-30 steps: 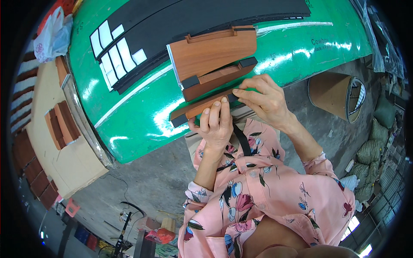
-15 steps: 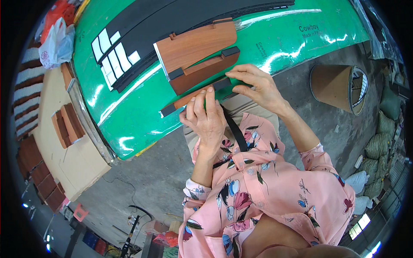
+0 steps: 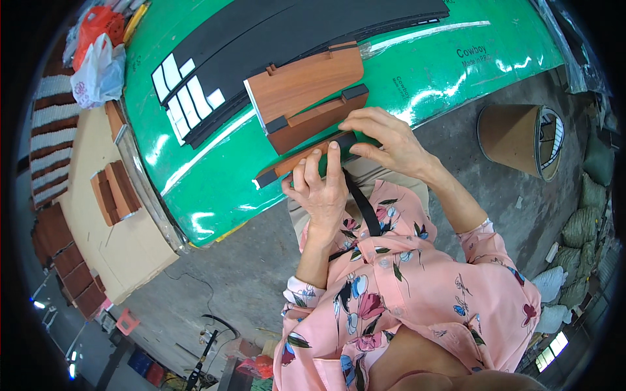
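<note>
While left hand [image 3: 319,190] clamps brown strip [image 3: 291,163] by near edge of green worktop [image 3: 225,193], right hand [image 3: 385,144] curls at strip's black end [image 3: 345,139], grip unclear; hands apart.

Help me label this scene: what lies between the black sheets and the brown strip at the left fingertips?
Brown wood-look pieces, then bare green surface beside the strip; the head view shows both.

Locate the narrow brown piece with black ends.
Just above centre in the head view, the narrow brown piece sits below the larger brown block, held by the left hand, its right end near the right hand.
</note>
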### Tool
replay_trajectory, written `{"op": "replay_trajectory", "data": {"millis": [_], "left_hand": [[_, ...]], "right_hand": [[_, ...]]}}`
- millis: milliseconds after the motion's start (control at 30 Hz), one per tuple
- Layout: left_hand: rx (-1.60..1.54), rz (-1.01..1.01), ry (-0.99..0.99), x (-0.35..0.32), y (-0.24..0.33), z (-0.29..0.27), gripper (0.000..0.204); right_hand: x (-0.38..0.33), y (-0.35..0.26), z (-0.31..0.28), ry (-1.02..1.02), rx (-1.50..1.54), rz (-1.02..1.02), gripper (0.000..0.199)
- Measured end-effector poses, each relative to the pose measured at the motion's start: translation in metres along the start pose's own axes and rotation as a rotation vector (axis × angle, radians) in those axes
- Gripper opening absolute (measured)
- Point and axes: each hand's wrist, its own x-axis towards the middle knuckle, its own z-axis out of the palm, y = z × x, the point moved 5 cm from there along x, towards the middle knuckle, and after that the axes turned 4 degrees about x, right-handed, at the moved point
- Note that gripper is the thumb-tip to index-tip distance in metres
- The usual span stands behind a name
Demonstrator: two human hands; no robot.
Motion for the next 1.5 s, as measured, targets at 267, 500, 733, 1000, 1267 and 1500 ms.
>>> {"op": "replay_trajectory", "data": {"millis": [267,500,733,1000,1267,1500], "left_hand": [[0.005,0.011,-0.025,0.0,0.0,0.002,0.046],[0.008,0.014,0.02,0.002,0.0,0.004,0.045],[0.02,0.04,-0.002,-0.004,-0.002,0.007,0.043],[-0.021,-0.004,0.06,-0.017,-0.004,0.016,0.04],[0.005,0.073,0.116,-0.01,-0.007,0.014,0.04],[0.031,0.074,0.112,-0.012,-0.008,0.015,0.041]], "right_hand": [[0.01,0.001,0.001,-0.078,-0.105,-0.09,0.026],[0.009,0.002,-0.007,-0.071,-0.097,-0.053,0.026],[0.001,0.001,-0.004,-0.017,-0.112,-0.077,0.026],[-0.004,0.01,0.0,-0.021,-0.007,0.051,0.028],[-0.002,0.008,-0.001,-0.064,-0.038,-0.02,0.026],[0.005,0.004,-0.003,-0.108,-0.104,-0.106,0.028]]}}
